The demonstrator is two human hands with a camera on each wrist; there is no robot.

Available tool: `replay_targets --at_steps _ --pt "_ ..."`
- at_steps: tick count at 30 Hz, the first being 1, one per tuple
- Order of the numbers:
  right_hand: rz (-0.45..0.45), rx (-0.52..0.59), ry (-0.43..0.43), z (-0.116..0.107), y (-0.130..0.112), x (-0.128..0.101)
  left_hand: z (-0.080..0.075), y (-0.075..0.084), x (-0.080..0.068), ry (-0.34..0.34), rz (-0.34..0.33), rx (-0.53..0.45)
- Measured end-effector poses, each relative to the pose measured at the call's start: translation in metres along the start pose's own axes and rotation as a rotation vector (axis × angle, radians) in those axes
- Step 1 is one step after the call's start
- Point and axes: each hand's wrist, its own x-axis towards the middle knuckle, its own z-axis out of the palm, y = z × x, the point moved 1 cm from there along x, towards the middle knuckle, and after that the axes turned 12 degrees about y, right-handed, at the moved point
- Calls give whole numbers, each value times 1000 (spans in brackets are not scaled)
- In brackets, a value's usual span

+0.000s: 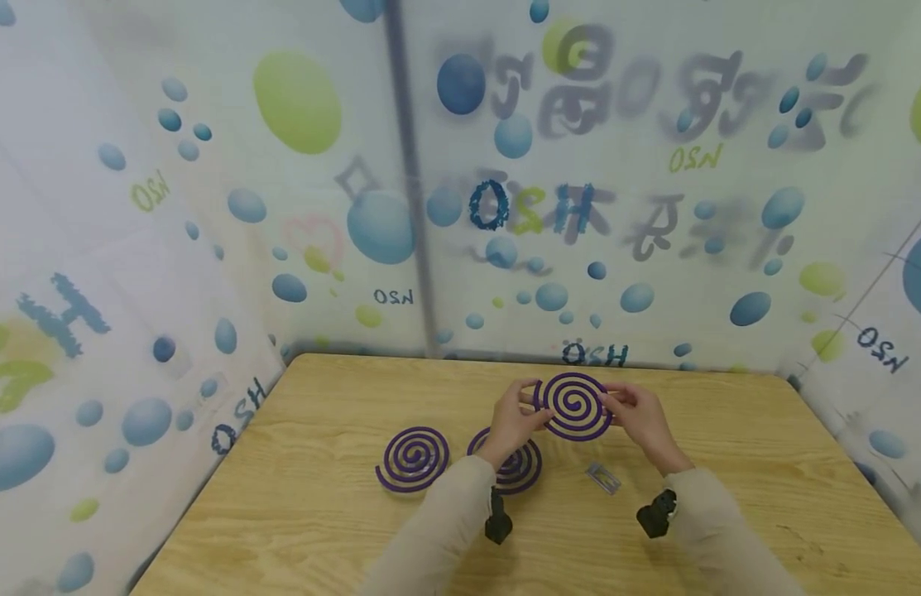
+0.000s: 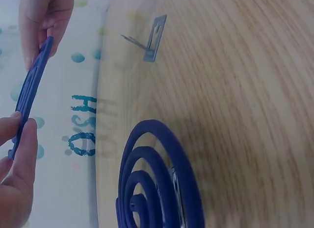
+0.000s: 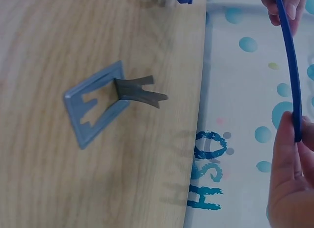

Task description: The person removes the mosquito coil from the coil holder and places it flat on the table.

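Note:
Between both hands, a purple mosquito coil (image 1: 574,404) is held up above the far half of the table, its spiral facing the head camera. The left hand (image 1: 514,422) pinches its left edge between thumb and fingers. At the opposite edge the right hand (image 1: 642,418) pinches it too. Below the right hand lies a small metal coil stand (image 1: 603,478) with its forked tab bent up, plain in the right wrist view. Another mosquito coil (image 1: 414,454) sits to the left. A further coil (image 1: 533,465), partly hidden by the left arm, has metal visible beneath it in the left wrist view.
The wooden table (image 1: 296,488) meets a patterned curtain (image 1: 654,314) at its back edge. Similar sheeting rises at the left and right. Dark wrist cameras (image 1: 498,521) are strapped near both sleeves.

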Motion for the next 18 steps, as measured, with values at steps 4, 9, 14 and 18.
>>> replay_targets --at_steps 4,9,14,18 --pt "9 39 16 4 5 13 0 -1 5 31 -11 -19" --pt "66 -5 45 10 -11 17 4 -5 10 134 -35 -20" --pt "101 -3 53 17 -5 25 9 -12 14 206 -66 -51" --pt "167 18 59 23 9 30 11 -19 14 242 -96 -80"
